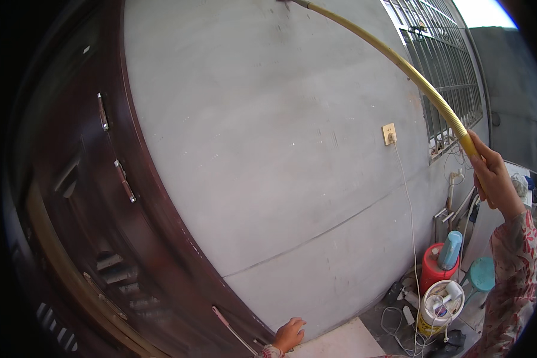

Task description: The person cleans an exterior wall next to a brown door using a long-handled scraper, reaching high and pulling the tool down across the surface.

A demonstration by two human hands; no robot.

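Observation:
My right hand (492, 174), at the right, grips the lower end of a long yellow pole (402, 65). The pole slants up and left across the grey wall (268, 152). Its far end, with a dark head (284, 2), is cut off by the top edge, so I cannot tell what the head is or whether it touches the wall. My left hand (290, 333), low in the middle, holds nothing, its fingers loosely bent and apart. It is near the foot of the dark red door frame (192, 244) and a pale flat surface (340, 342).
A thin pink-ended rod (220, 316) is by the dark red door (129, 250). A cord runs from a wall socket (389, 134) down to a white bucket (429, 320) holding a hair dryer (448, 291). Nearby are a red container (429, 268), a blue jug (450, 250), a teal stool (479, 274) and a barred window (452, 76).

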